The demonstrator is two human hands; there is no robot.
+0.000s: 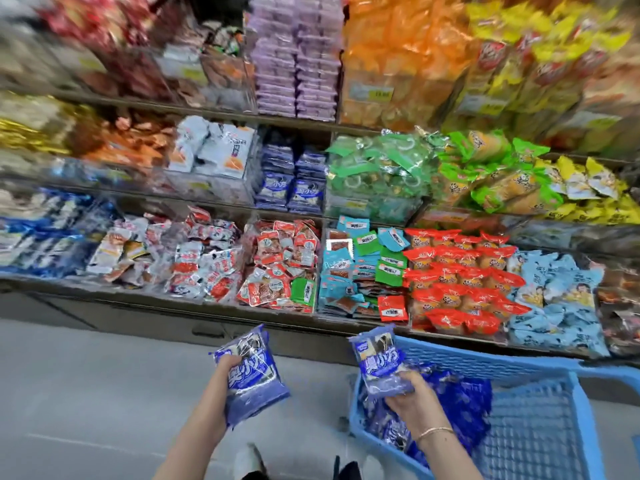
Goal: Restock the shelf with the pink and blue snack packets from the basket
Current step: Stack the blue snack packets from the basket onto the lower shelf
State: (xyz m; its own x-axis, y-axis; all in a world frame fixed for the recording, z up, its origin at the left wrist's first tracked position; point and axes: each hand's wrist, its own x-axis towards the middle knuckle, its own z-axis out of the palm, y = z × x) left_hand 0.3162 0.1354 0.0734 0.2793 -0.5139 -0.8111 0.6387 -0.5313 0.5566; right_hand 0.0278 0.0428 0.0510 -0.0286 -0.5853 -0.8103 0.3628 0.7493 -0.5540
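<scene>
L hand (228,368) gripped blue snack pkts (254,381) over floor (86,393); R hand (414,396) clutched another blue pkt stack (379,362) above blue basket (485,358).

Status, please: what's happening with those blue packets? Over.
Left hand: grip on blue packets. Right hand: grip on second bunch, over basket. Matching blue stack on middle shelf, nothing between.

Both bare forearms reach forward from below. The left hand (228,367) grips a blue packet (254,388) by its edge, fingers curled round it. The right hand (414,398), knuckles up, clutches a second blue packet (379,365) by its lower end; a thin bracelet (434,433) circles that wrist.
</scene>
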